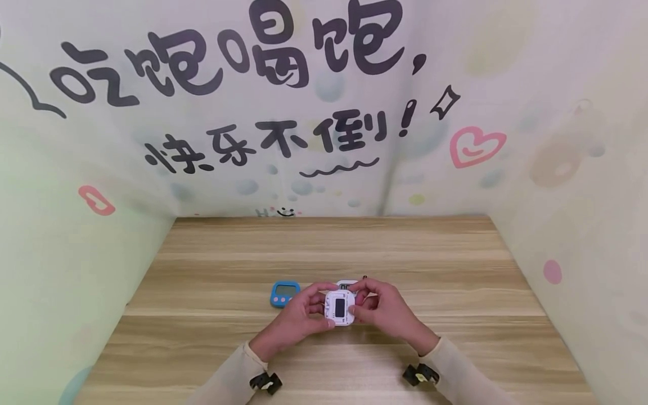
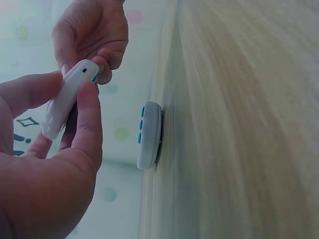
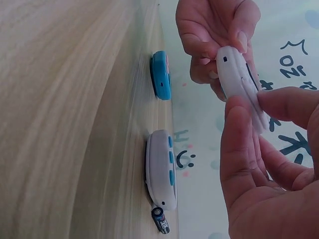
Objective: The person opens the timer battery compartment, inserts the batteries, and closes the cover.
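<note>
A white digital timer is held above the table between both hands, its back with a dark rectangle turned toward the head camera. My left hand grips its left side, thumb at the lower edge and fingers at the top. On the opposite side, my right hand pinches the edge between thumb and fingers. A second white timer with blue buttons lies on the table behind the hands, partly hidden in the head view. A blue timer with pink buttons lies left of it.
A small dark battery lies against the end of the white timer on the table. The wood-grain table ends at a printed wall sheet at the back, with sheets on both sides.
</note>
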Demonstrator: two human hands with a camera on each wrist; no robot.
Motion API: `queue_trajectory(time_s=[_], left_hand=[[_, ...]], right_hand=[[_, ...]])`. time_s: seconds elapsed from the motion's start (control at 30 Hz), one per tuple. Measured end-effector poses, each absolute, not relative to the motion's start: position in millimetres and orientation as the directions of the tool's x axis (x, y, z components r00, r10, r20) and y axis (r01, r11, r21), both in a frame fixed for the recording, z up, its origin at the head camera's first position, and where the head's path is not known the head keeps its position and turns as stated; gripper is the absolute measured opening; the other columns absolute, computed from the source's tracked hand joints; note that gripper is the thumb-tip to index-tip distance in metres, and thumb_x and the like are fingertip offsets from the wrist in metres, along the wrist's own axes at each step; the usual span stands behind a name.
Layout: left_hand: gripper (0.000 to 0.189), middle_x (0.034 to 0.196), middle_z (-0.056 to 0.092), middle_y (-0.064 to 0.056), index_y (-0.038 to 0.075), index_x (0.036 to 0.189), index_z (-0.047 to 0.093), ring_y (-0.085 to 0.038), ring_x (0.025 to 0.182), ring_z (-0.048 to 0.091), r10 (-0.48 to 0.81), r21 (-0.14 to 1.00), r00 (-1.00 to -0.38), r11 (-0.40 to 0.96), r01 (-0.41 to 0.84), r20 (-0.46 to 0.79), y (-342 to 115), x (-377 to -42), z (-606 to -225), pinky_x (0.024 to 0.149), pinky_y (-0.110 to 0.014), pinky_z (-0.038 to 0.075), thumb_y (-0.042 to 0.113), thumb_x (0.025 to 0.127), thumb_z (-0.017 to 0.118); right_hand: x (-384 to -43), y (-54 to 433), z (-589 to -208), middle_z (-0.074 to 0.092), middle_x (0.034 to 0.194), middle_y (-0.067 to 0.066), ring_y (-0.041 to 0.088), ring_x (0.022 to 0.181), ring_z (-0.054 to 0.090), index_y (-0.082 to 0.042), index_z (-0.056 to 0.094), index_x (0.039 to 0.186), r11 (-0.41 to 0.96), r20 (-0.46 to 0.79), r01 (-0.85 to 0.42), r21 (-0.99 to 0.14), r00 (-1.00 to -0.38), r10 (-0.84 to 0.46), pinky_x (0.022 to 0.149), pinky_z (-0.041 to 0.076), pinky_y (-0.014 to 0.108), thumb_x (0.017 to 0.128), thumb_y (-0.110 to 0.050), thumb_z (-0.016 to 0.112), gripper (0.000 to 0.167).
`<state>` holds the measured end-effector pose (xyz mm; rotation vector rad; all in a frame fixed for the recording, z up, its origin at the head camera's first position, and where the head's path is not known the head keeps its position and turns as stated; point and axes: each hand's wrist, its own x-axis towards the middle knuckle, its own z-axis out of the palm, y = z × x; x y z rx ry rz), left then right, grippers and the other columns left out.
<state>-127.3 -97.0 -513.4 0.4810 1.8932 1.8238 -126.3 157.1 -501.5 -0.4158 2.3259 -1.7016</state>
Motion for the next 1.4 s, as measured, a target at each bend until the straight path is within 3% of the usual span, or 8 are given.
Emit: queue_trajectory(time_s=[0.33,0.6,0.87,1.2,1.4], left_hand=[[0.069,0.129,0.070,-0.018,0.011,0.153,0.050,-0.021,0.113,0.069,0.573,0.996,-0.815,0.054,-0.068,-0.086,-98.1,-128.2,-516.0,0.091,-0.028,0.061,-0.002,0.091,0.078],[0.069,0.130,0.072,-0.019,0.015,0.153,0.051,-0.021,0.114,0.071,0.577,0.996,-0.812,0.060,-0.069,-0.091,-97.0,-126.7,-518.3,0.091,-0.028,0.062,-0.002,0.092,0.078],[0.071,0.141,0.065,-0.021,0.017,0.153,0.046,-0.027,0.121,0.068,0.515,0.994,-0.852,-0.004,-0.108,-0.091,-89.3,-124.9,-519.6,0.092,-0.030,0.062,-0.004,0.092,0.077],[0.068,0.138,0.063,-0.022,0.012,0.151,0.048,-0.023,0.117,0.068,0.457,0.998,-0.889,-0.035,-0.057,-0.035,-88.5,-128.4,-516.6,0.094,-0.025,0.060,-0.002,0.092,0.078],[0.067,0.141,0.060,-0.023,0.011,0.153,0.049,-0.028,0.119,0.067,0.458,0.997,-0.889,-0.054,-0.050,-0.020,-88.1,-128.1,-516.9,0.095,-0.027,0.061,-0.001,0.093,0.077]], right_hand=[[-129.7,161.0,-506.9,0.072,0.097,0.013,0.014,0.078,0.071,0.001,0.070,0.121,0.289,-0.003,-0.129,-0.949,-0.909,-0.416,0.069,0.062,0.025,0.091,-0.009,0.082,0.034],[-127.7,160.0,-509.7,0.071,0.093,0.010,0.012,0.075,0.067,-0.004,0.072,0.116,0.309,0.020,-0.152,-0.939,-0.920,-0.392,0.066,0.060,0.025,0.091,-0.010,0.084,0.029],[-125.3,151.6,-511.1,0.071,0.094,0.013,0.027,0.075,0.073,0.002,0.064,0.122,0.232,-0.017,-0.069,-0.970,-0.937,-0.349,0.068,0.066,0.045,0.100,-0.014,0.074,0.029],[-122.1,150.3,-512.4,0.073,0.098,0.020,0.027,0.081,0.077,0.007,0.063,0.116,0.191,-0.043,-0.031,-0.981,-0.928,-0.371,0.074,0.066,0.043,0.103,-0.013,0.069,0.024],[-123.3,152.6,-508.2,0.070,0.106,0.022,0.040,0.085,0.077,0.008,0.061,0.118,0.144,-0.023,-0.028,-0.989,-0.939,-0.342,0.075,0.067,0.044,0.104,-0.011,0.068,0.025]])
